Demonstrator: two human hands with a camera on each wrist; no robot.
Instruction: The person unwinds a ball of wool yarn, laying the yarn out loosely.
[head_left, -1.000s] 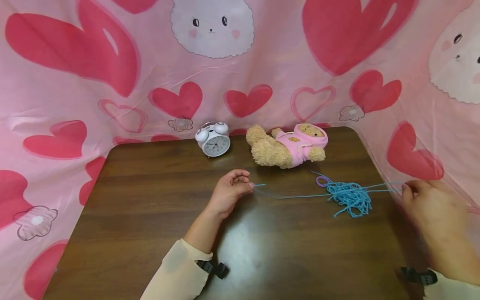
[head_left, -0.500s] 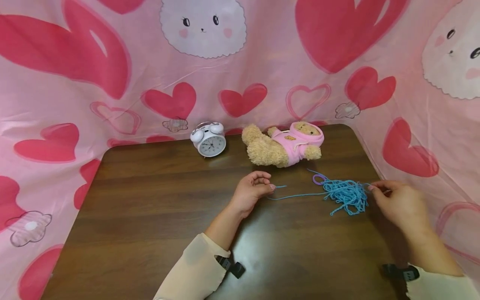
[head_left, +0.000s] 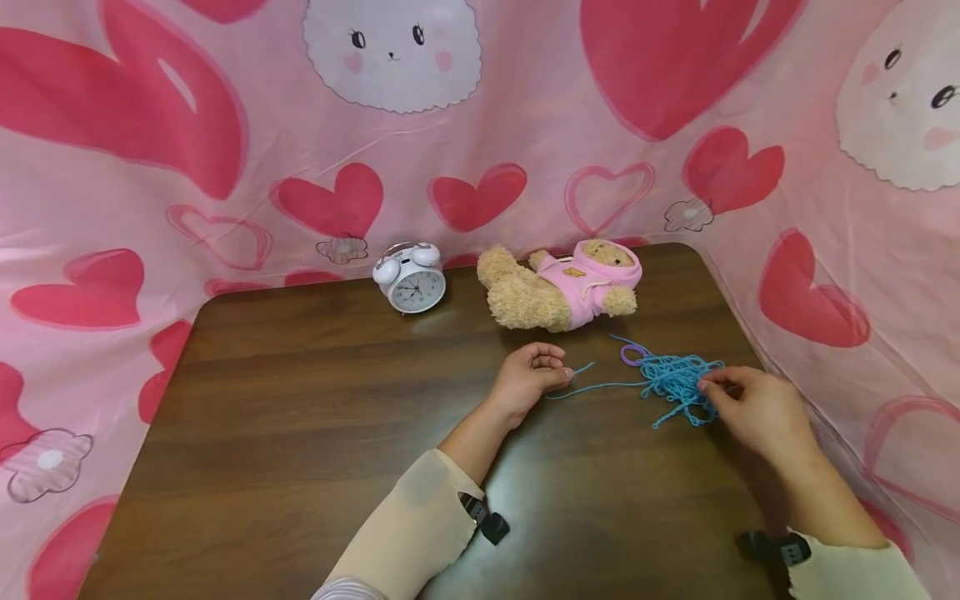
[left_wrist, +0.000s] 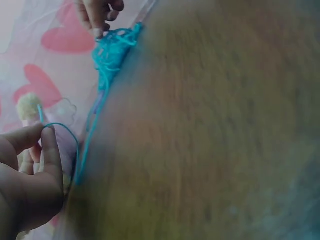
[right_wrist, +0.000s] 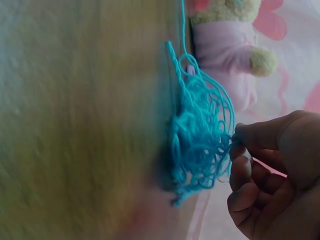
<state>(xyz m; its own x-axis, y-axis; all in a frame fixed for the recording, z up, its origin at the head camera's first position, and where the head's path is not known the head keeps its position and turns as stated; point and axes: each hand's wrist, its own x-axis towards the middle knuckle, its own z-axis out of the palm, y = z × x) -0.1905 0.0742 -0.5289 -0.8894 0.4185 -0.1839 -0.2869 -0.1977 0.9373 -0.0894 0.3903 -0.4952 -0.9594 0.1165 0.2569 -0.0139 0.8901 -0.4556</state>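
A tangled heap of blue yarn [head_left: 677, 379] lies on the right part of the table, with a purple ring [head_left: 633, 355] at its upper left edge. My left hand [head_left: 527, 383] pinches a strand near its loose end between thumb and forefinger; the strand sags to the table and runs right into the heap. At the heap's right edge, my right hand [head_left: 759, 408] pinches some yarn between thumb and forefinger. The right wrist view shows these fingertips [right_wrist: 242, 131] against the loops.
Behind the yarn a teddy bear [head_left: 562, 287] in a pink hoodie lies on its side. To its left stands a white twin-bell alarm clock [head_left: 411, 279]. Pink heart-print cloth [head_left: 480, 125] hangs around the dark wooden table [head_left: 315, 417].
My right hand has moved left to the heap, and the yarn once stretched between them has drawn in. My left hand has shifted right with its strand, which now hangs slacker.
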